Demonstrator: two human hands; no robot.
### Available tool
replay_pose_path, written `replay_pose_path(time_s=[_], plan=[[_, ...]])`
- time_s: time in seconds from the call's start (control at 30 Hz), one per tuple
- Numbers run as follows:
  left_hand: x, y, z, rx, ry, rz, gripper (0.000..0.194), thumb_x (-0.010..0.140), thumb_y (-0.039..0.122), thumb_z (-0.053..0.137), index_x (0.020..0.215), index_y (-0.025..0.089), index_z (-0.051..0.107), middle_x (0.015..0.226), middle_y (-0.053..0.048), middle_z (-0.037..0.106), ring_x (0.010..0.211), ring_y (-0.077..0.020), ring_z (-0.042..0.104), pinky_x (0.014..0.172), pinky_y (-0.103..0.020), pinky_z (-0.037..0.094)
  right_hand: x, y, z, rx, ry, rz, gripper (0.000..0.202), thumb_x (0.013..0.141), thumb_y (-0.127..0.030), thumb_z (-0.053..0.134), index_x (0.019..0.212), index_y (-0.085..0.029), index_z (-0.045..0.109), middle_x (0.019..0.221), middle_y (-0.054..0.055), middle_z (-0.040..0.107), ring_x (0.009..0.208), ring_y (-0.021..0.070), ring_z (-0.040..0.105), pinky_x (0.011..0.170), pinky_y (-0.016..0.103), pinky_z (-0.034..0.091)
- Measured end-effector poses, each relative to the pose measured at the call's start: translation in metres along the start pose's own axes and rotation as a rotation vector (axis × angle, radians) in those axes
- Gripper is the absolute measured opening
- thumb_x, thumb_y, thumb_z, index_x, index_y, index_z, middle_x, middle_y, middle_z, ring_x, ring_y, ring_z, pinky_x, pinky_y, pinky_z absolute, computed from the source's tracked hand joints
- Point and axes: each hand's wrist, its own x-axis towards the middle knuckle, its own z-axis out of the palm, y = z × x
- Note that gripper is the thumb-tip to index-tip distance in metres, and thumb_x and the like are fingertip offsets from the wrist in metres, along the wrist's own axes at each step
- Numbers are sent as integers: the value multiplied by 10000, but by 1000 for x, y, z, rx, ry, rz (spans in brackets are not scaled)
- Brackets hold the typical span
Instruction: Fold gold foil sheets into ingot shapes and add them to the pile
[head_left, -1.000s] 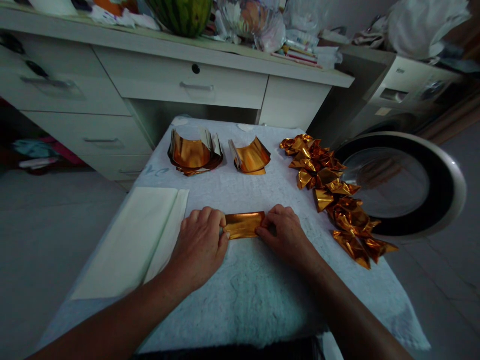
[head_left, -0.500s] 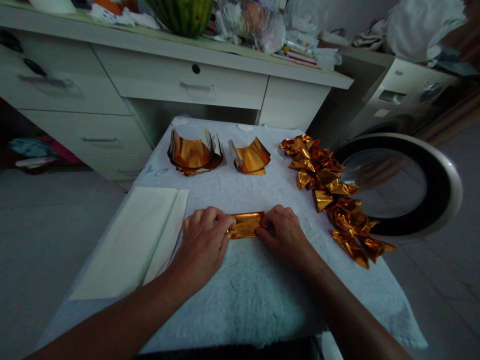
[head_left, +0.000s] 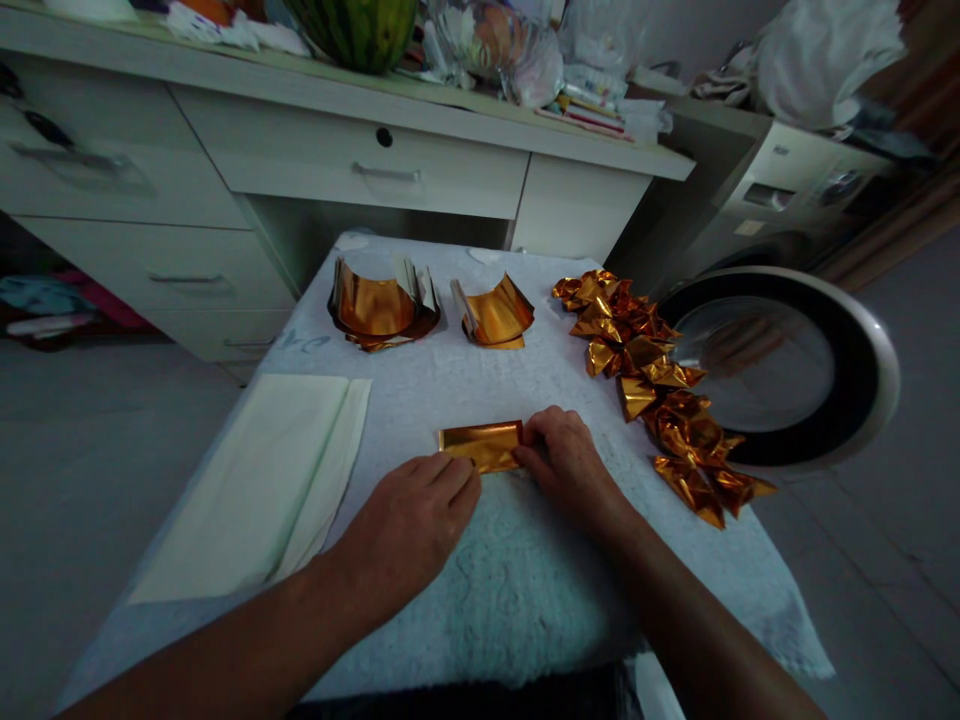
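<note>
Left hand (head_left: 409,525) slid back off gold foil strip (head_left: 481,445), fingers loose, right hand (head_left: 566,462) fingers pinching its right edge.

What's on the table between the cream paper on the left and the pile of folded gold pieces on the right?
In the head view: the gold foil strip, with the left hand and right hand on it.

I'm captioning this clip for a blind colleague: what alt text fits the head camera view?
Two bare hands work a folded gold foil strip on a white-covered table: the right hand pins its right end, the left hand rests at its near edge. Curled foil sheets lie beyond, folded foil pieces to the right.
</note>
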Motion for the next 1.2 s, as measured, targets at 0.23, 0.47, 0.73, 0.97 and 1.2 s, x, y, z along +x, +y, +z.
replay_pose_path(time_s=[0.23, 0.47, 0.73, 0.97, 1.2], plan=[[2, 6, 3, 80, -40, -10, 432, 860, -42, 372, 1205, 111, 583, 966, -103, 672, 872, -237, 614, 756, -388, 559, -2, -2, 8, -55, 18, -252, 158, 922, -93, 513, 846, -185, 616, 902, 42, 608, 861, 191, 486, 799, 319, 375], [3, 9, 5, 123, -20, 0, 337, 851, -23, 391, 1027, 132, 633, 930, -76, 662, 827, -222, 614, 753, -377, 565, -3, -13, 15, -111, -52, -251, 204, 870, -21, 474, 882, -148, 633, 922, 58, 614, 892, 191, 524, 832, 317, 410], [-11, 10, 5, 155, 13, -37, 396, 828, -39, 378, 1064, 97, 666, 1010, -113, 698, 898, -233, 643, 797, -374, 581, -6, -41, 15, -302, -43, -62, 173, 950, -289, 491, 954, -163, 610, 994, 100, 603, 902, 248, 528, 792, 390, 424], [-29, 8, 0, 239, 25, -62, 455, 812, -40, 373, 1160, 36, 657, 1119, -181, 698, 992, -291, 649, 823, -431, 576, -3, -48, 19, -325, -30, 14, 299, 911, -454, 554, 986, -169, 602, 998, 109, 595, 952, 278, 527, 811, 414, 421], [-33, 4, 12, 136, 113, -57, 441, 878, 12, 335, 1224, 50, 604, 1263, -197, 638, 1167, -303, 587, 924, -459, 525, -4, -49, 26, -324, 22, 47, 408, 888, -563, 531, 981, -170, 586, 1006, 120, 584, 960, 292, 508, 818, 428, 401]])
